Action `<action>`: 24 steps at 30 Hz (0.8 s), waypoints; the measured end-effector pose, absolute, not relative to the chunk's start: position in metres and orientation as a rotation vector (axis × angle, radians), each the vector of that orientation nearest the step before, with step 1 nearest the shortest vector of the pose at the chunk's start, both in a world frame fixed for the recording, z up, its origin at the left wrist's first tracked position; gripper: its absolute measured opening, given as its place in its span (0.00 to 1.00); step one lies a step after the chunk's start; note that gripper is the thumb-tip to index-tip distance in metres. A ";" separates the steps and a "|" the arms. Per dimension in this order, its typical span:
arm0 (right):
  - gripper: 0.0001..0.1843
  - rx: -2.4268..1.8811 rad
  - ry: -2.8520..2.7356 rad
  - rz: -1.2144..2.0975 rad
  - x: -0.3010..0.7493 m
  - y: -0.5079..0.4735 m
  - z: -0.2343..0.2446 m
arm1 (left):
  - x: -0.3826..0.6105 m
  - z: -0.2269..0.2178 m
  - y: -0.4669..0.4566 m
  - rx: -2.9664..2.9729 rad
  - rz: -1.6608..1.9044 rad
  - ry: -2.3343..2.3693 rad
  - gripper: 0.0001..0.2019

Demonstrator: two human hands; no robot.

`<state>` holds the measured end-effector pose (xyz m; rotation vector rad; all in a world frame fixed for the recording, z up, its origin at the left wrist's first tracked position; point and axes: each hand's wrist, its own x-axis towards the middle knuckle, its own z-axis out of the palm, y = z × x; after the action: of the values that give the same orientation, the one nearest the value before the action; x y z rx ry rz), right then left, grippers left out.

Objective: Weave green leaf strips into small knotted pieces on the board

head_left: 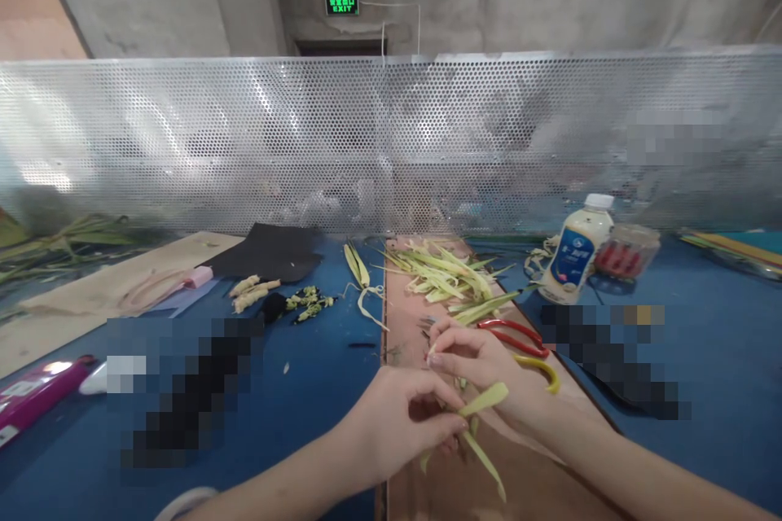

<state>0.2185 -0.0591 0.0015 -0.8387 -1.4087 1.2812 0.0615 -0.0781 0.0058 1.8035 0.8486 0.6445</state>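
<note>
My left hand [406,415] is closed, its thumb and forefinger pinching pale green leaf strips [485,399] that stick out to the right and downward. Just beyond it, my right hand [482,358] is also closed, with thumb and fingertips pressed together at its left side. Whatever lies in that pinch is too small to name. Both hands are over a brown board [445,496]. Near the right hand lie a red handle [519,331] and a yellow handle [545,370]; their working ends are hidden. Behind the hands sits a loose heap of pale green leaf strips [443,273].
A white-capped bottle [571,256] and a clear tub with red contents [629,252] stand right. On the blue table [318,431] lie woven pieces [309,304], black paper [262,252] and a purple package [40,403]. A perforated metal screen [244,138] closes the back.
</note>
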 end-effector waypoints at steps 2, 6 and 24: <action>0.03 -0.874 -1.411 1.245 0.218 -0.061 0.003 | 0.061 0.006 -0.078 1.875 0.646 0.878 0.08; 0.04 -0.992 -1.413 1.137 0.216 -0.064 0.009 | 0.060 0.005 -0.077 1.947 0.648 0.896 0.08; 0.08 -1.211 -1.983 0.585 0.236 -0.071 0.008 | 0.047 0.006 -0.058 1.908 0.873 0.966 0.10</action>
<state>0.2360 -0.0707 0.0084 -1.2114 -1.9825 0.5854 0.0470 -0.0576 0.0058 1.9081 0.9663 0.8731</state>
